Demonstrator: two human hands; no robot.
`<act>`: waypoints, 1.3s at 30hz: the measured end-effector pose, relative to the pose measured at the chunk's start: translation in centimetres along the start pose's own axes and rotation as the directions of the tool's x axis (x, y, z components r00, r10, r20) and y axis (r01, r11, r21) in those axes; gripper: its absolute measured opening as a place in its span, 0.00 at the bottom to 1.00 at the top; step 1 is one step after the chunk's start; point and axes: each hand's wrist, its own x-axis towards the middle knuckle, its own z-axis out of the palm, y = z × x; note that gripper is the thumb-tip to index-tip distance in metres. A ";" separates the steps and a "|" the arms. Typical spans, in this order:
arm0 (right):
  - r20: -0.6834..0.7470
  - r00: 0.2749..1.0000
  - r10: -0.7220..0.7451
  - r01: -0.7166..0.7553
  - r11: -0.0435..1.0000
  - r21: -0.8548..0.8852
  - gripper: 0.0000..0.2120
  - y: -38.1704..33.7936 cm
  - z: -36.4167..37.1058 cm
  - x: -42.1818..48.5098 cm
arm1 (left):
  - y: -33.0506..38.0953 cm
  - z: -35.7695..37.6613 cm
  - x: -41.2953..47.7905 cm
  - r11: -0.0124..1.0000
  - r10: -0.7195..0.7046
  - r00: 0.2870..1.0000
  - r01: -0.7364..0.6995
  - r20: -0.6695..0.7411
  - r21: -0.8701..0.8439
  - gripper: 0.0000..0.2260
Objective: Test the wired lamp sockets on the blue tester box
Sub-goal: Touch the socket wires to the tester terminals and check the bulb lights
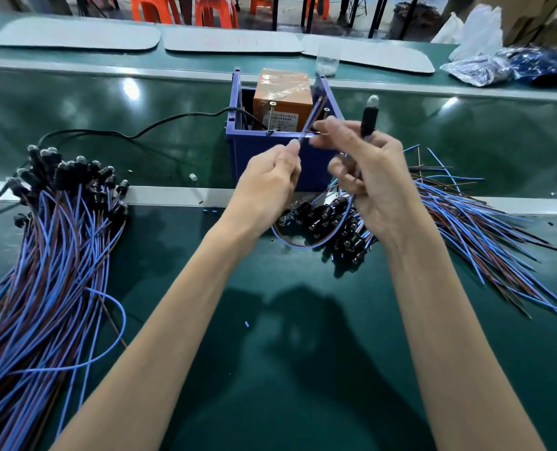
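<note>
The blue tester box (264, 154) is standing on the green bench (287, 353) just beyond both hands, its open top showing an orange block (283, 99) inside and its front wall partly hidden behind the knuckles. The left hand (270, 180) is rising in front of the box's near face, with thumb and forefinger pinching a blue-and-brown wire pair (313, 113) that is slanting up and to the right over the box's front rim; its other fingers are curling loosely into the palm. The right hand (371, 180) is hovering just beside the box's right front corner and is gripping a black lamp socket (367, 120), which is sticking upright above the knuckles with a small clear bulb at its top. Its lower fingers are folding round the socket's leads, while thumb and forefinger are reaching left toward the wire ends at the rim; motion blur is hiding whether they are touching the box. The two hands are nearly meeting over the rim. A heap of untested-looking sockets (329, 222) is lying directly beneath the right wrist, its wires fanning out to the right, and a second bundle (59, 229) is lying well apart on the left. A black cable (140, 131) is trailing from the box's left side across the bench.
</note>
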 end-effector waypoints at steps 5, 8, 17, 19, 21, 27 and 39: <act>0.020 0.998 0.062 -0.059 0.993 -0.098 0.03 0.9 0.9 -0.3 | 0.1 0.4 0.0 0.999 -0.001 0.998 -0.002 -0.067 -0.038 0.15; 0.005 0.997 0.076 -0.076 0.996 -0.048 0.04 1.1 1.2 -0.3 | 0.0 0.7 -0.3 1.000 0.005 0.997 -0.006 -0.078 -0.021 0.15; -0.069 0.995 0.073 -0.073 0.997 0.013 0.07 0.7 1.6 -0.3 | 0.1 -0.3 0.0 0.998 0.059 0.981 -0.064 -0.183 -0.023 0.14; -0.097 0.993 0.074 -0.070 0.997 0.037 0.09 0.5 1.6 -0.2 | 0.1 -0.4 0.1 0.998 0.046 0.963 -0.055 -0.264 -0.028 0.15; -0.111 0.991 0.075 -0.068 0.996 0.060 0.09 0.2 1.4 0.1 | 0.1 -0.7 0.2 0.998 0.049 0.943 -0.057 -0.328 -0.017 0.14; -0.189 0.982 0.032 -0.014 0.995 0.099 0.08 0.1 0.6 0.4 | -0.2 -2.2 0.5 0.991 0.131 0.902 -0.122 -0.411 0.050 0.05; -0.350 0.919 -0.179 0.155 0.983 -0.095 0.08 0.7 -0.9 1.0 | -0.4 -3.2 0.8 0.994 0.088 0.892 -0.049 -0.443 0.099 0.08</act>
